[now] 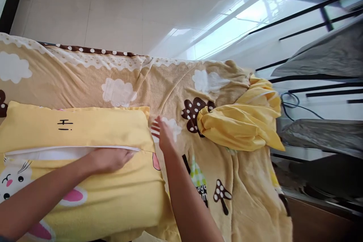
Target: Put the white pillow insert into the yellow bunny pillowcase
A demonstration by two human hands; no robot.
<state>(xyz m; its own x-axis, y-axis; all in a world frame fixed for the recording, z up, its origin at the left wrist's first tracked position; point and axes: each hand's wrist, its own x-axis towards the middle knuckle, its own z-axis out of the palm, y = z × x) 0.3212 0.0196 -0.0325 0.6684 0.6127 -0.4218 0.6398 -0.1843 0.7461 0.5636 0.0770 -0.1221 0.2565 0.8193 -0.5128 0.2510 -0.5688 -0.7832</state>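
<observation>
A yellow pillow [85, 193] with a rabbit print lies at the lower left, and a white zip opening [56, 152] runs across it. My left hand [109, 160] lies flat on the pillow at the end of that opening, fingers together and stretched out. My right hand [163, 133] hovers just past the pillow's right corner, fingers stretched out and slightly blurred, holding nothing. Both are over a tan blanket [170, 90] printed with clouds and mushrooms.
A crumpled yellow cloth [241, 123] lies on the blanket to the right of my hands. Beyond the blanket is a pale tiled floor [127, 11]. Black metal frames and grey padded surfaces [326, 56] stand at the right, with a blue cable [292, 104].
</observation>
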